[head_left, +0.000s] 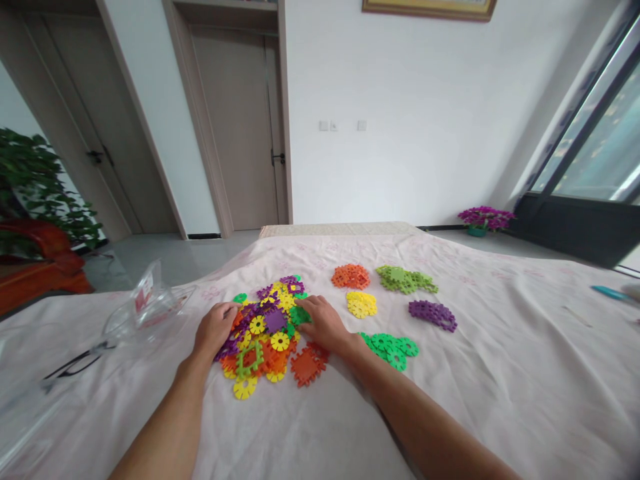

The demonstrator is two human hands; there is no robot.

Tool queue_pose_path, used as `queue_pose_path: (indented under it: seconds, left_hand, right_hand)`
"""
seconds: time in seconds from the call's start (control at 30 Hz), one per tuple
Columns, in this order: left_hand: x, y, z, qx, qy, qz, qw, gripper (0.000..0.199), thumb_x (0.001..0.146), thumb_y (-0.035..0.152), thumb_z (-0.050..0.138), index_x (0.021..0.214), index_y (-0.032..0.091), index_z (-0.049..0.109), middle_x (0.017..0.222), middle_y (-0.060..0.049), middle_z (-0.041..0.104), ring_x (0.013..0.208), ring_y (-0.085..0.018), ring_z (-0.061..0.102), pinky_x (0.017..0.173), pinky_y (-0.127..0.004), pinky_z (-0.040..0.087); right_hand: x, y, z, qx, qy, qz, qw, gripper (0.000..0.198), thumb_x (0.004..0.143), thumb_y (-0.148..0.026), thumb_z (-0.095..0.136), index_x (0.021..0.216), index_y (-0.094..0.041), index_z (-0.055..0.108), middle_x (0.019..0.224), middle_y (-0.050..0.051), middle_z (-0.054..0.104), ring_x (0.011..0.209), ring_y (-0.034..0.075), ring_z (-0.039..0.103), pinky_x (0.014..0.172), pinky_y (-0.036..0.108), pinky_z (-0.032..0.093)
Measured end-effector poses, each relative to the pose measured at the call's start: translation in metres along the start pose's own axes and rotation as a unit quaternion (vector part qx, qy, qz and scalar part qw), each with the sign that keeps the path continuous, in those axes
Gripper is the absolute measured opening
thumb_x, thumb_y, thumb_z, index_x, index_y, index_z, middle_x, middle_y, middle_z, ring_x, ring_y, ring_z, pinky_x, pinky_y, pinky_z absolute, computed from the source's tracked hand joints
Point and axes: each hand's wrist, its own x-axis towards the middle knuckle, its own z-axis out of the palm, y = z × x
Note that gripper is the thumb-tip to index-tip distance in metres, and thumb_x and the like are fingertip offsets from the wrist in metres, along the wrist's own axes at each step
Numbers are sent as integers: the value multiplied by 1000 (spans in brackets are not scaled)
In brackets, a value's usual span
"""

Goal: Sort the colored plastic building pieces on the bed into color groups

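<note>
A mixed heap of flat plastic interlocking pieces (275,321) lies on the cloth between my two hands. It holds notched yellow discs (279,342), purple square pieces, orange pieces and green discs. My left hand (215,330) rests against the heap's left edge, its fingers bent loosely over the pieces with nothing visibly gripped. At the right edge, my right hand (325,323) has its thumb and fingers around a green notched disc (299,315). An orange square piece (306,367) lies just below that hand. A light green square frame (249,360) sits on the heap's near side.
Same-colour piles lie to the right: orange (351,276), light green (407,279), yellow (362,305), purple (433,315) and green discs (393,350) beside my right forearm. At left are a clear plastic bag (150,300) and eyeglasses (80,363). A blue object (611,293) lies far right.
</note>
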Motion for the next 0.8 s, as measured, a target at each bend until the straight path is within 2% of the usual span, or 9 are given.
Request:
queue_pose_path:
  seconds: [0.2,0.37,0.6,0.8]
  left_hand:
    - [-1,2,-1,-1,3,-2,1000,33,87,39,43,100,25,71,114,-2,69,110,-20,61,96,-28,43]
    - [-2,2,-1,-5,0,-4,1000,34,88,39,42,101,26,70,115,-2,69,110,-20,61,96,-28,43]
    - [-2,1,-1,-6,6,1,1000,34,87,40,43,100,26,71,114,-2,70,109,-20,61,95,-27,43]
    - [-1,1,-1,-6,0,-1,1000,34,87,40,42,100,25,70,114,-2,69,110,-20,61,96,-27,43]
  right_hand:
    - [2,8,-1,50,20,64,997,48,71,-33,79,116,-22,66,110,8,61,102,22,55,87,30,44]
    - [3,16,-3,65,1,57,996,32,72,-27,79,102,-20,69,98,4,62,85,17,58,75,25,43]
    - [1,13,-7,30,-3,44,999,30,71,-23,78,97,-20,63,91,2,64,86,17,56,73,25,39]
    - [-2,9,-11,3,-12,51,999,31,73,-25,76,100,-21,62,95,3,64,89,19,56,72,26,37]
